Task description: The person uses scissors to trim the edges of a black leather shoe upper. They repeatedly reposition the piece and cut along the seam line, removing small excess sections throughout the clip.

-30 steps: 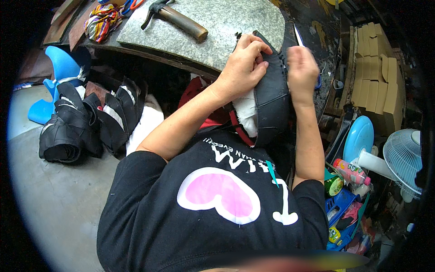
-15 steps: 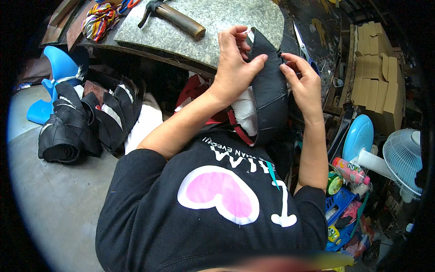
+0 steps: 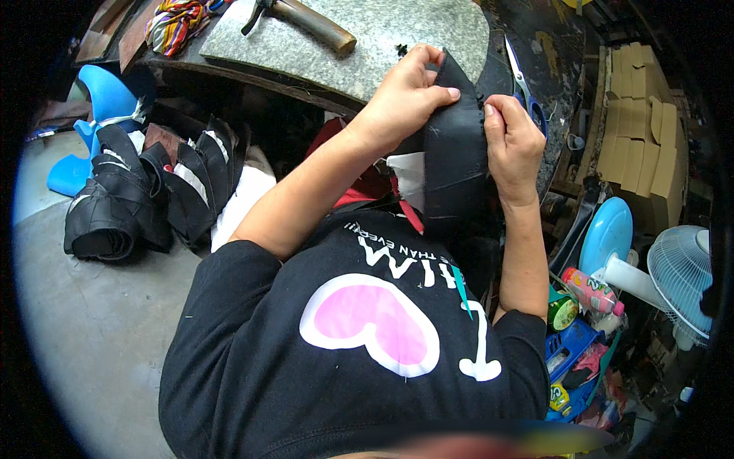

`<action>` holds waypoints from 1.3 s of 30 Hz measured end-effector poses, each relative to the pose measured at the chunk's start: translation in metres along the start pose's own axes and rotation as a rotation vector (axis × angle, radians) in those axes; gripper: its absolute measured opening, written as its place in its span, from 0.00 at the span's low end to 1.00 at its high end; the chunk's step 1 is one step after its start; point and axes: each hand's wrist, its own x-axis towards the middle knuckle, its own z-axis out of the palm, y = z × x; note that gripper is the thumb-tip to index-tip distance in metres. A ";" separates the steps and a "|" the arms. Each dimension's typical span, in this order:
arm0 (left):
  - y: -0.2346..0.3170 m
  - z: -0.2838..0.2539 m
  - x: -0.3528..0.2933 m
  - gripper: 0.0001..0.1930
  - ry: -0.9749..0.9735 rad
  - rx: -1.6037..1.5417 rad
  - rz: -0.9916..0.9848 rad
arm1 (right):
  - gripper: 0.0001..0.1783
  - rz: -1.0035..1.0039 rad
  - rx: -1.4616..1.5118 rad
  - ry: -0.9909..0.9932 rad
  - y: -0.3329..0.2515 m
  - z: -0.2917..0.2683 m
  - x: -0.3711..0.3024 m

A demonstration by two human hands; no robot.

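Note:
A black stitched strip of leather-like material (image 3: 456, 161) hangs in front of my chest, with white lining (image 3: 409, 176) showing at its left side. My left hand (image 3: 419, 93) is closed on its upper left edge, thumb lying on the black face. On the right edge my right hand (image 3: 514, 145) is curled, thumb against the fingers, gripping the rim. Red cloth (image 3: 365, 187) shows beneath the strip. A small dark scrap (image 3: 401, 50) sits on the grey stone slab (image 3: 382, 73) just beyond my left hand.
A wooden-handled hammer (image 3: 317, 27) lies on the slab; scissors (image 3: 524, 84) lie right of it. Rolled black strips (image 3: 115, 203) and a blue plastic fan blade (image 3: 107, 99) are at the left. Cardboard boxes (image 3: 638, 122) and a white fan (image 3: 680, 268) stand at the right.
The black strip has turned so its face looks flatter and less lining shows. My right hand has curled tighter and sits slightly lower. The dark scrap now shows on the slab.

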 end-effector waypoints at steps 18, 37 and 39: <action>0.028 0.008 -0.004 0.17 0.008 -0.090 0.021 | 0.16 0.009 0.100 -0.100 -0.040 -0.043 0.014; 0.028 0.009 -0.018 0.22 0.004 -0.162 0.016 | 0.16 0.205 -0.177 -0.106 0.016 -0.057 0.014; 0.032 0.010 -0.021 0.25 0.003 -0.110 0.038 | 0.15 0.350 -0.590 -0.203 0.037 -0.056 0.014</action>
